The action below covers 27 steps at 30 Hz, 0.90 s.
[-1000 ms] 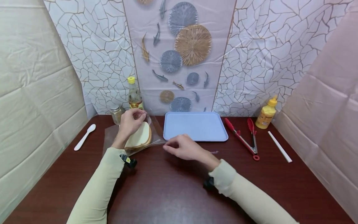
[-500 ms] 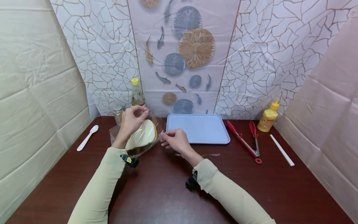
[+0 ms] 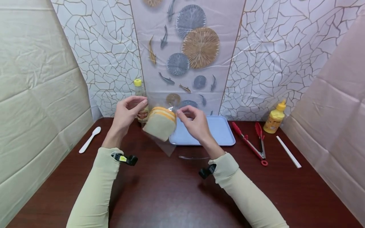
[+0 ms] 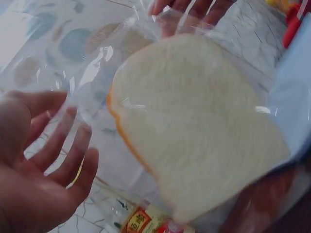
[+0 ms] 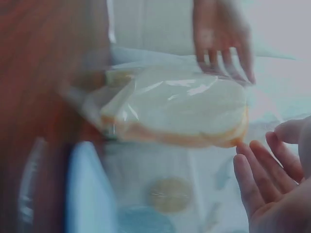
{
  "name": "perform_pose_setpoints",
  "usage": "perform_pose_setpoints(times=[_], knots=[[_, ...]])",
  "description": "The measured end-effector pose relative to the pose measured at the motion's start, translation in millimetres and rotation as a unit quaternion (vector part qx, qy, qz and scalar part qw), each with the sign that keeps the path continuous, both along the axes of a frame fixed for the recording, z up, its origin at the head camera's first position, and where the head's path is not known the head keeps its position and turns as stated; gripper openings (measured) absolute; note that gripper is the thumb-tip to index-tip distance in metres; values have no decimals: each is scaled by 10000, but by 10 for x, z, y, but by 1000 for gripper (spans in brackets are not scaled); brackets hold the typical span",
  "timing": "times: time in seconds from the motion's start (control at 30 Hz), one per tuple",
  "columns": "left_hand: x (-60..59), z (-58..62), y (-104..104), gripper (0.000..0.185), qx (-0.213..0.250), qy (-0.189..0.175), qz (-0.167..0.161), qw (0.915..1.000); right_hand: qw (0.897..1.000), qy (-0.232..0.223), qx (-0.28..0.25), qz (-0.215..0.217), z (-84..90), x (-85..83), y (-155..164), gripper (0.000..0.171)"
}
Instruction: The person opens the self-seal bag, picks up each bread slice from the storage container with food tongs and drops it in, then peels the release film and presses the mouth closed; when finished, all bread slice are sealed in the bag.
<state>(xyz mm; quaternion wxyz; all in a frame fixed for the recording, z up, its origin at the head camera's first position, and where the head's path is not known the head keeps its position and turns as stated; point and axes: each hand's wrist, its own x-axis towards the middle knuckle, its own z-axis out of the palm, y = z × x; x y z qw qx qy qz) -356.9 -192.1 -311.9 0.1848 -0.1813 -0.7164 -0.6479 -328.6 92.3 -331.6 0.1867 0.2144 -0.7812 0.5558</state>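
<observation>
Above the dark table (image 3: 171, 190), both hands (image 3: 125, 112) (image 3: 195, 122) pinch the clear bag (image 3: 163, 139) aloft, bread (image 3: 159, 125) still inside, tray (image 3: 220, 134) bare.

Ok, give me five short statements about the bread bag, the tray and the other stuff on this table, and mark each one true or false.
1. Both hands, the left hand and the right hand, hold the clear bag of sliced bread up off the table. True.
2. The blue tray has bread slices on it. False: what shows of it is bare.
3. The red tongs lie to the right of the tray. True.
4. The white spoon is in the right hand. False: it lies on the table at the far left.
5. The yellow squeeze bottle lies on its side. False: it stands upright.
</observation>
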Motion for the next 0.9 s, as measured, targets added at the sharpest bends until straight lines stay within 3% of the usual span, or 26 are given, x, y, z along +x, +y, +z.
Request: perform_pose_setpoints(times=[0.27, 0.4, 0.53, 0.7, 0.77, 0.9], knots=[[67, 106, 1, 18, 1039, -70, -1149, 9879, 9981, 476, -396, -41, 328, 49, 115, 27], [110, 145, 14, 10, 788, -65, -1365, 9875, 9984, 521, -193, 77, 376, 52, 150, 26], [146, 165, 35, 14, 337, -83, -1479, 9884, 9968, 573, 166, 538, 387, 39, 206, 24], [151, 173, 4, 9, 675, -181, -1609, 9845, 9973, 580, 140, 420, 383, -33, 362, 23], [140, 162, -23, 7, 899, -302, -1899, 9772, 9978, 501, -103, 432, 390, -51, 422, 22], [107, 99, -86, 22, 1354, -560, -2644, 9532, 9933, 415, -703, 821, 431, -57, 471, 21]])
